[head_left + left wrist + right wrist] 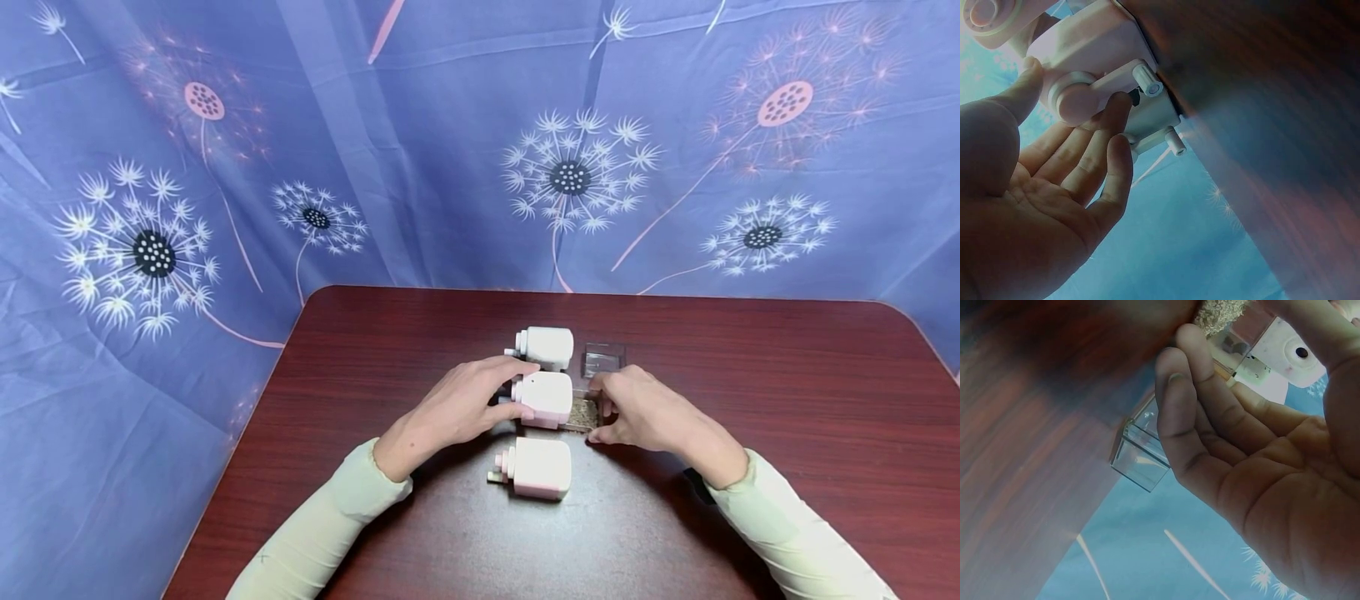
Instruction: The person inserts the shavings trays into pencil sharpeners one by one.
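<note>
Three pale pink crank pencil sharpeners stand in a row on the table. My left hand (453,404) holds the middle sharpener (546,396) between thumb and fingers at its crank end. In the left wrist view its crank handle (1147,79) juts out by the fingertips. A clear shavings drawer (582,413) sticks out from the right side of that sharpener, with brown shavings (1222,314) inside. My right hand (645,408) grips the drawer's outer end, thumb on the near side and fingers on the far side.
Behind the middle one stands another sharpener (547,347); the third sharpener (542,468) is nearer me. A separate clear drawer (602,358) lies just beyond my right hand. The dark red wooden table (787,392) ends at a patterned blue cloth (450,167).
</note>
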The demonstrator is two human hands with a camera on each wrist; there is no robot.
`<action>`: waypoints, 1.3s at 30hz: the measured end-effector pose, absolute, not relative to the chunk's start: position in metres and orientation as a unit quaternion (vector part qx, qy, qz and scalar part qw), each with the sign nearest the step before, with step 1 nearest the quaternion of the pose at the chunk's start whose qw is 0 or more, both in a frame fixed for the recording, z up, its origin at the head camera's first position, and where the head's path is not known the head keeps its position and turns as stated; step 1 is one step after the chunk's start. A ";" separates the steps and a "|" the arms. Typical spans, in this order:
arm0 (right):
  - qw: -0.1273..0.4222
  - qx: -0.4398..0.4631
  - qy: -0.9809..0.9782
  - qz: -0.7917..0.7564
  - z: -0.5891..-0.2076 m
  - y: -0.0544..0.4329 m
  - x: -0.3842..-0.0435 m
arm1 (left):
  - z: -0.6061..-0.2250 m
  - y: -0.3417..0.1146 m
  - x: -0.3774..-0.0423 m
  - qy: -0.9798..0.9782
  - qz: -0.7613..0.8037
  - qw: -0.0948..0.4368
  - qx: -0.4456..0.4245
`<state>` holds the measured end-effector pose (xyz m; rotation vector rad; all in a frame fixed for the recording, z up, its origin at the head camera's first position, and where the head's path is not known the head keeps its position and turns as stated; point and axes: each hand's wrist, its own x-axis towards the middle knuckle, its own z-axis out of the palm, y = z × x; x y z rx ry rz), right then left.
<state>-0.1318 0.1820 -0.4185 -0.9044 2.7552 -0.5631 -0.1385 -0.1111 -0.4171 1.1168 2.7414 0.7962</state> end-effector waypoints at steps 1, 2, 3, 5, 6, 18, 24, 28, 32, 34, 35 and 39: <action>0.093 -0.305 0.928 -0.190 -0.419 0.182 -0.132 | -0.417 -0.111 -0.139 0.894 0.260 0.038 0.364; 0.093 -0.306 0.928 -0.190 -0.419 0.181 -0.132 | -0.417 -0.111 -0.138 0.894 0.260 0.038 0.363; 0.093 -0.306 0.928 -0.191 -0.419 0.181 -0.132 | -0.417 -0.111 -0.138 0.894 0.260 0.038 0.363; 0.092 -0.307 0.928 -0.190 -0.419 0.180 -0.132 | -0.418 -0.111 -0.138 0.894 0.259 0.036 0.364; 0.092 -0.307 0.928 -0.190 -0.419 0.180 -0.132 | -0.418 -0.111 -0.138 0.894 0.258 0.035 0.365; 0.099 -0.301 0.930 -0.189 -0.421 0.174 -0.134 | -0.417 -0.111 -0.139 0.893 0.258 0.032 0.368; 0.116 -0.286 0.933 -0.187 -0.421 0.170 -0.134 | -0.417 -0.111 -0.139 0.892 0.260 0.032 0.370; 0.111 -0.289 0.932 -0.191 -0.421 0.168 -0.134 | -0.418 -0.111 -0.139 0.892 0.261 0.032 0.369; 0.098 -0.303 0.928 -0.193 -0.422 0.165 -0.135 | -0.419 -0.111 -0.139 0.892 0.260 0.032 0.367; 0.094 -0.306 0.927 -0.195 -0.422 0.164 -0.135 | -0.419 -0.111 -0.139 0.893 0.259 0.032 0.367; 0.093 -0.307 0.927 -0.195 -0.422 0.164 -0.135 | -0.419 -0.111 -0.139 0.893 0.259 0.033 0.367; 0.091 -0.305 0.928 -0.196 -0.423 0.163 -0.136 | -0.419 -0.111 -0.139 0.893 0.259 0.033 0.366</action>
